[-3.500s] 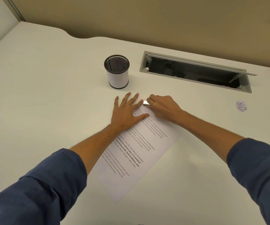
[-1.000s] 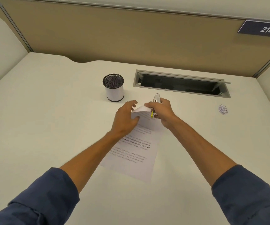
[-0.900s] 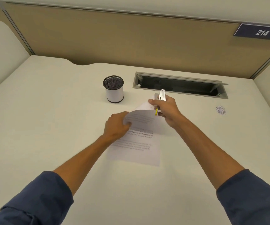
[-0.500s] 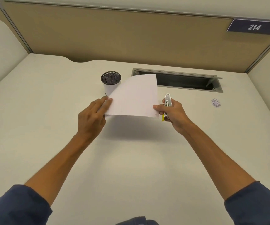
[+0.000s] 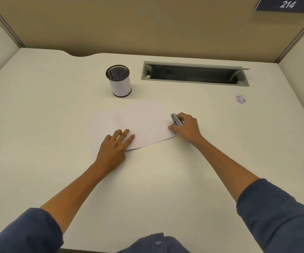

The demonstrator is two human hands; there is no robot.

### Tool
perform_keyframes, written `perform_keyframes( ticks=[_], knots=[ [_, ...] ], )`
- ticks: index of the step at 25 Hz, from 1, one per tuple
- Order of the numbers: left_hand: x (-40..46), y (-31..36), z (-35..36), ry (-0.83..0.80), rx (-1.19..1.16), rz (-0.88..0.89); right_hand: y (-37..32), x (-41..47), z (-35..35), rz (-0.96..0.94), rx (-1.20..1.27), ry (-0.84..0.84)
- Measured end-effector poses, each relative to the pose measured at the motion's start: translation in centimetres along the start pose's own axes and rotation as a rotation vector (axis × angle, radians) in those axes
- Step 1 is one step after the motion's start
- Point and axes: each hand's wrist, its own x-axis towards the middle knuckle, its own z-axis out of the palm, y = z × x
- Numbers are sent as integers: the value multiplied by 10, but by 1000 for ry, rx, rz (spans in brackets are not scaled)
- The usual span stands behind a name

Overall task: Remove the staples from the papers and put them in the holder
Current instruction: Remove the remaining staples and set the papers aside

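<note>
Paper (image 5: 140,123) flat, blank | left hand (image 5: 114,145) spread on it | right hand (image 5: 185,127) gripping metal remover (image 5: 176,120)

Staple remover (image 5: 176,120) mostly hidden in fist

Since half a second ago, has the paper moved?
Yes. The paper was held up, covering part of the mesh holder; now it lies flat on the desk, nearer the person, the left hand resting on it.
</note>
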Motion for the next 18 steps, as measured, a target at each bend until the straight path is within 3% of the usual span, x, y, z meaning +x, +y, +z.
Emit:
perform_keyframes(
  ticks=[6,10,13,18],
  knots=[
    [16,-2,-13,-76,-127,-19,23,-20,-11,-3,-13,67],
    [38,10,-10,28,-170,-39,34,-38,-11,-55,-162,71],
    [68,28,-2,71,-249,20,32,-45,-8,-117,-287,87],
    [111,43,14,-37,-301,131,28,-49,-1,-152,-380,143]
  ],
)
